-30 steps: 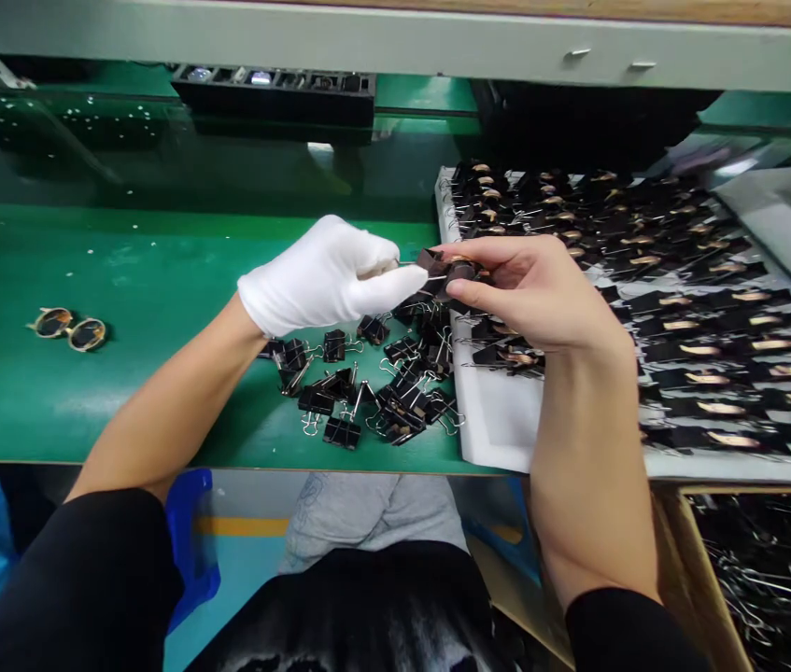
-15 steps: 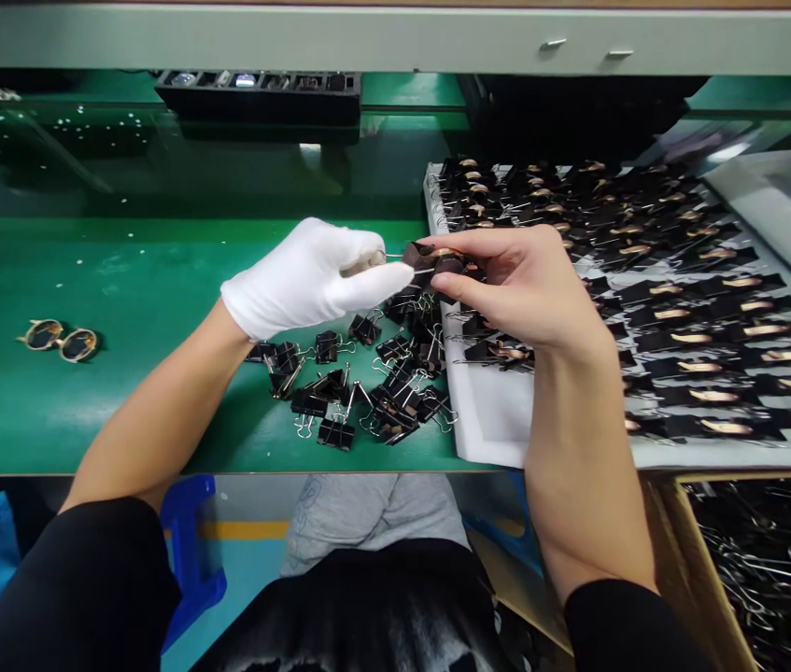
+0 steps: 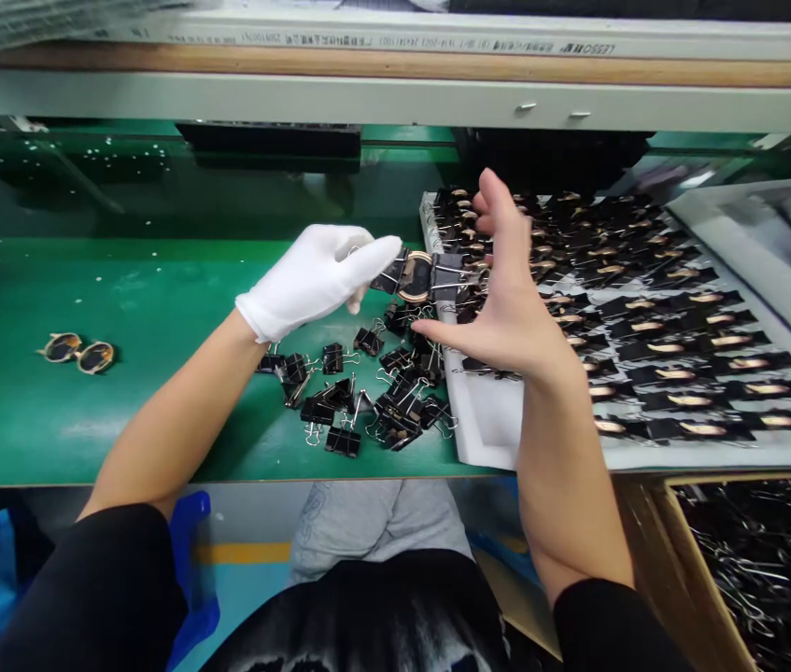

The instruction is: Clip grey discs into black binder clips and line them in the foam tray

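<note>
My left hand (image 3: 317,280), in a white glove, pinches a black binder clip (image 3: 390,274). That clip is clamped on one side of a round gold-edged rim (image 3: 416,277) with a dark middle, and a second binder clip (image 3: 446,277) is clamped on its other side. My bare right hand (image 3: 517,303) is just to the right of this, thumb and fingers spread wide with nothing between them. Below the held piece, a loose heap of black binder clips (image 3: 399,397) lies on the green table (image 3: 177,411).
A white foam tray (image 3: 489,411) at right carries rows of clipped rims. Round-lensed sunglasses (image 3: 79,353) lie at far left. A cardboard box (image 3: 717,579) full of clips stands low on the right. A shelf beam (image 3: 395,98) crosses above the table.
My right hand has let go of the clipped piece and spread open. The left hand has turned the piece so that its round face shows. The view has tilted up slightly.
</note>
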Demonstrator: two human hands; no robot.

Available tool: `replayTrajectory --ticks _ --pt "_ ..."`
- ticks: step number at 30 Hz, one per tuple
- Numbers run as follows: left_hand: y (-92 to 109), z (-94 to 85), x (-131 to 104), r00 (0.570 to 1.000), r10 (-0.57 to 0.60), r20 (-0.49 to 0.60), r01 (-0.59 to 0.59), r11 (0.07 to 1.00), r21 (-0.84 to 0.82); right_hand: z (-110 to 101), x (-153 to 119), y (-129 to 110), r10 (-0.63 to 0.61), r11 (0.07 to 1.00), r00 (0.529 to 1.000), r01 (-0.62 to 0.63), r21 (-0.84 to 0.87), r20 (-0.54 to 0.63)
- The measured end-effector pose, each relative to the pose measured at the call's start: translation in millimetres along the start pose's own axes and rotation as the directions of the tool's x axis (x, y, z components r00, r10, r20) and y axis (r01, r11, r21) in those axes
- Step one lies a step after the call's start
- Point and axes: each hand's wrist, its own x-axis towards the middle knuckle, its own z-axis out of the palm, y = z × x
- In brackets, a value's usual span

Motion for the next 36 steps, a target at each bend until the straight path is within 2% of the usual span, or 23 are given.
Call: replayTrajectory --ticks 3,6,9,14,20,22,23,26,28,30,32,34,36 --pt "4.2 1.0 -3.0 1.000 0.005 -0.012 -0.005 0.999 0.034 -4.8 -0.5 -2.4 0.060 0.965 0.998 -0.062 0.256 0.016" --pt "6.9 4.6 -5.7 0.998 0.063 -0.002 -0.063 0.995 0.077 -7.7 0.3 -3.2 0.138 0.915 0.988 -0.152 0.374 0.065" --pt "10.2 7.6 -8.3 0.996 0.082 0.030 -0.085 0.992 0.096 -9.9 -0.4 -2.8 0.175 0.900 0.980 -0.200 0.387 0.099" --pt "15.6 11.2 -11.3 0.994 0.085 0.066 -0.093 0.986 0.138 -2.7 -7.0 -2.8 0.212 0.895 0.976 -0.172 0.411 -0.054" --pt "14.3 15.1 -11.2 0.994 0.088 0.063 -0.095 0.988 0.118 10.7 -16.4 -8.1 0.293 0.880 0.943 -0.204 0.429 -0.154" --pt "14.4 16.3 -12.1 0.994 0.087 0.072 -0.094 0.989 0.111 4.9 -17.4 -8.6 0.291 0.873 0.951 -0.217 0.437 -0.110" --pt "14.7 17.0 -13.1 0.993 0.087 0.083 -0.096 0.989 0.114 -1.2 -17.4 -8.3 0.273 0.870 0.961 -0.227 0.438 -0.046" --pt "16.8 18.7 -17.5 0.980 0.106 0.169 -0.129 0.983 0.130 -30.6 -17.4 -5.8 0.164 0.903 0.964 -0.233 0.362 0.211" --pt "18.6 18.2 -20.6 0.956 0.128 0.265 -0.165 0.978 0.125 -54.9 -21.1 -3.5 0.125 0.946 0.949 -0.201 0.254 0.289" --pt "20.3 15.4 -22.5 0.937 0.150 0.317 -0.201 0.971 0.133 -76.8 -30.7 -1.2 0.124 0.974 0.948 -0.173 0.145 0.295" --pt "21.1 10.7 -22.8 0.941 0.157 0.298 -0.216 0.960 0.175 -91.3 -46.9 1.7 0.119 0.987 0.949 -0.144 0.066 0.291" --pt "20.7 5.5 -21.9 0.952 0.156 0.263 -0.216 0.953 0.214 -95.3 -67.9 5.7 0.112 0.994 0.954 -0.111 -0.017 0.279" --pt "19.1 1.7 -20.4 0.957 0.152 0.249 -0.210 0.951 0.227 -89.1 -89.6 10.7 0.119 0.989 0.962 -0.093 -0.115 0.244"
